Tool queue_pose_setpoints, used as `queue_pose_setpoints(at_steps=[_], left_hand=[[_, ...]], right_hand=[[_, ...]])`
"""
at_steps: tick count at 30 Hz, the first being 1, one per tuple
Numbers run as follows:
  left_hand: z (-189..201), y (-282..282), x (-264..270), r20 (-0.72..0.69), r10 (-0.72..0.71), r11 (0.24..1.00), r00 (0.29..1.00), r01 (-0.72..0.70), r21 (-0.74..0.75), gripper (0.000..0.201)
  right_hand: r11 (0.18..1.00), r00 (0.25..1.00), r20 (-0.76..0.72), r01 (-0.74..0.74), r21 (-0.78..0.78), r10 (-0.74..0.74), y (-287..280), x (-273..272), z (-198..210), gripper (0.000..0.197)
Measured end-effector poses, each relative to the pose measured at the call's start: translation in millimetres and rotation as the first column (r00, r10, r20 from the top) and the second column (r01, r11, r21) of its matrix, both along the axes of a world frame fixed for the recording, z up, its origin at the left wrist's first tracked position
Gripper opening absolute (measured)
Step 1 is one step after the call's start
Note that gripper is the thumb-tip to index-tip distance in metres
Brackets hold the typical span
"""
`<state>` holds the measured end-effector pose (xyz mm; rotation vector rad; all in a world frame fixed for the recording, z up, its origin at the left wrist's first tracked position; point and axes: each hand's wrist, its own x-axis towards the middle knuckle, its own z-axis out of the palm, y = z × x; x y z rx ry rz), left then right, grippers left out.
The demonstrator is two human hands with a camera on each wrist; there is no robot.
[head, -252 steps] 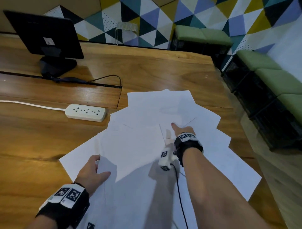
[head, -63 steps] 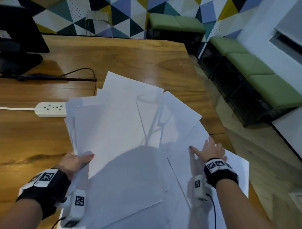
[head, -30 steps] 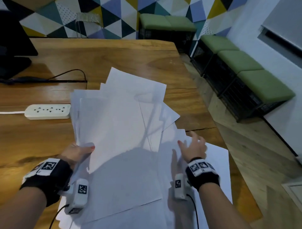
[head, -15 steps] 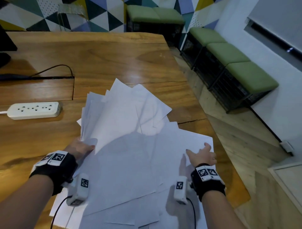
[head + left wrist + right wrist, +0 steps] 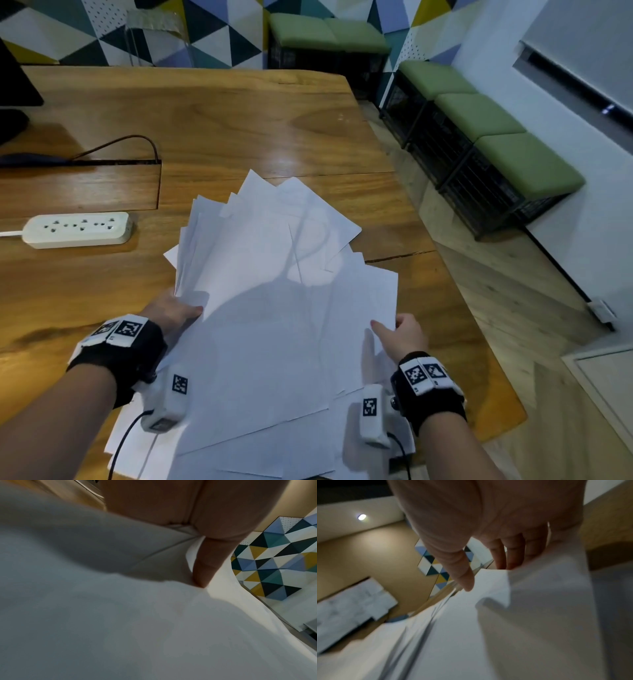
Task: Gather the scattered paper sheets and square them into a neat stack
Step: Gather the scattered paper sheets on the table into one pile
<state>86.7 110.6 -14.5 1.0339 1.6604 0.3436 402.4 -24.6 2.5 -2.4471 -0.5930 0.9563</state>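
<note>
A loose, fanned pile of white paper sheets [image 5: 274,325] lies on the near right part of the brown wooden table [image 5: 212,113], corners splayed in several directions, edges not aligned; the lowest sheets reach the near table edge. Left hand [image 5: 171,310] is at the pile's left edge: in the left-wrist view the thumb [image 5: 204,566] presses down on top of the sheets and several sheet edges bunch into the crook of the hand, so the fingers are clamped on a bundle of sheets; the fingers beneath are hidden. Right hand [image 5: 402,334] is at the pile's right edge, at the near corner of an outer sheet: thumb [image 5: 464,580] on top of the paper, fingers [image 5: 510,555] curled behind the raised sheet edge, pinching it. Both wrists carry black straps with white coded markers. A white power strip [image 5: 77,229] sits on the table left of the pile, apart from it. A black monitor base [image 5: 12,120] stands at the far left. Green-cushioned black crate seats [image 5: 479,137] line the wall to the right.
</note>
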Motion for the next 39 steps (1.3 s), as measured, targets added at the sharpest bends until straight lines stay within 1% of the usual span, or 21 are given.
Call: queue_pose_setpoints(at_steps=[3,6,8,11,12,13,15,16,18,19,20,22,24,26,27,30,34,35,37,38,39], left_hand=[[-2,-2,2,0.023,-0.026,1.0,0.999,0.026,-0.006,0.03],[-2,-5,9,0.055,-0.048,0.999,0.997,0.048,0.003,0.036],[-3,-6,14,0.088,-0.055,0.998,0.995,0.056,-0.004,0.044],[2,-9,23,0.147,-0.127,0.992,0.981,0.126,0.018,0.058],[2,-9,26,0.154,-0.183,0.983,0.971,0.18,0.031,0.064],[4,-7,29,0.137,-0.268,0.963,0.953,0.266,0.035,0.066],[11,-3,36,0.02,-0.465,0.885,0.885,0.463,0.054,0.052],[14,2,38,-0.075,-0.495,0.862,0.866,0.5,0.088,0.046],[18,19,35,-0.291,-0.358,0.88,0.887,0.425,0.214,0.047],[17,31,29,-0.41,-0.266,0.871,0.873,0.399,0.286,0.048],[15,43,21,-0.515,-0.212,0.85,0.83,0.417,0.323,0.048],[6,67,-3,-0.653,-0.25,0.839,0.715,0.497,0.222,0.053],[-3,88,-23,-0.71,-0.331,0.828,0.621,0.552,0.098,0.065],[-6,100,-29,-0.727,-0.385,0.811,0.568,0.585,0.028,0.074],[-7,102,-28,-0.723,-0.399,0.808,0.564,0.589,0.014,0.075],[-4,97,-18,-0.636,-0.409,0.828,0.654,0.559,0.041,0.071],[3,76,-15,-0.587,-0.458,0.815,0.667,0.579,0.022,0.047],[5,67,-19,-0.522,-0.475,0.828,0.708,0.561,0.008,0.04],[6,43,-32,-0.277,-0.481,0.872,0.832,0.485,-0.056,0.03],[9,26,-36,-0.174,-0.494,0.869,0.852,0.481,-0.114,0.027],[12,11,-38,-0.11,-0.517,0.854,0.849,0.501,-0.142,0.028]], right_hand=[[0.986,0.982,-0.103,-0.163,-0.016,0.161,7,-5,-2,0.024],[0.962,0.946,-0.184,-0.273,0.003,0.268,18,-12,-2,0.04],[0.966,0.94,-0.223,-0.245,0.085,0.258,24,-16,-5,0.053],[0.982,0.925,-0.365,-0.042,0.184,0.108,31,-20,-9,0.087],[0.983,0.908,-0.411,-0.005,0.182,0.081,33,-21,-11,0.091],[0.986,0.897,-0.436,0.004,0.167,0.071,34,-22,-14,0.087],[0.992,0.904,-0.423,-0.013,0.123,0.064,34,-25,-21,0.068],[0.993,0.916,-0.397,-0.014,0.114,0.059,33,-25,-26,0.067],[0.989,0.914,-0.402,-0.001,0.149,0.061,33,-24,-29,0.059],[0.983,0.906,-0.419,0.014,0.182,0.064,31,-25,-27,0.05],[0.978,0.898,-0.433,0.018,0.208,0.076,29,-25,-24,0.043],[0.972,0.898,-0.431,0.015,0.234,0.09,24,-25,-22,0.042],[0.973,0.909,-0.403,-0.011,0.232,0.107,20,-23,-28,0.048],[0.978,0.914,-0.389,-0.036,0.204,0.114,17,-22,-33,0.05],[0.98,0.912,-0.394,-0.034,0.194,0.11,17,-21,-34,0.048],[0.981,0.895,-0.427,-0.046,0.19,0.125,18,-18,-37,0.042],[0.976,0.9,-0.416,-0.038,0.215,0.126,10,-17,-43,0.034],[0.972,0.899,-0.424,-0.004,0.236,0.107,6,-16,-44,0.031],[0.958,0.885,-0.462,0.075,0.278,0.064,0,-13,-43,0.029],[0.952,0.873,-0.485,0.11,0.284,0.044,-2,-11,-42,0.03],[0.95,0.862,-0.506,0.132,0.282,0.03,-3,-10,-42,0.031]])
